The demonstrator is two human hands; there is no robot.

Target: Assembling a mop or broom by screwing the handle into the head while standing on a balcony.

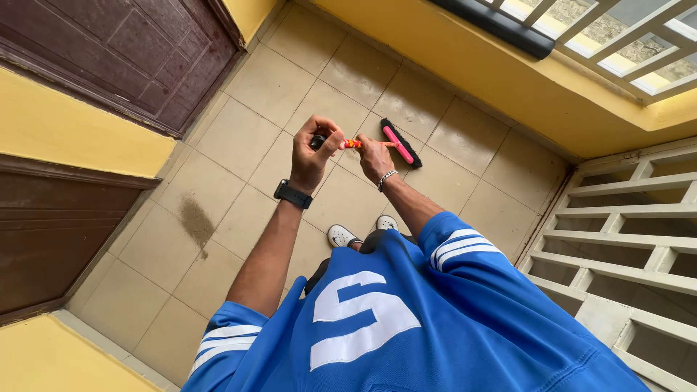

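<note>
A push broom stands on the tiled floor ahead of me, its pink head with black bristles [400, 144] resting on the tiles. Its red and yellow patterned handle [353, 144] runs up toward me. My left hand [314, 149], with a black watch on the wrist, is closed around the black top end of the handle. My right hand [375, 157], wearing a silver chain bracelet, grips the handle just below it. Both arms reach forward over my blue jersey.
Beige floor tiles [276, 80] with a dark stain [196, 220] at the left. A dark brown door [123, 51] and yellow walls stand on the left, a white grille [624, 239] on the right, a barred window [617, 36] above. My white shoes [343, 235] show below.
</note>
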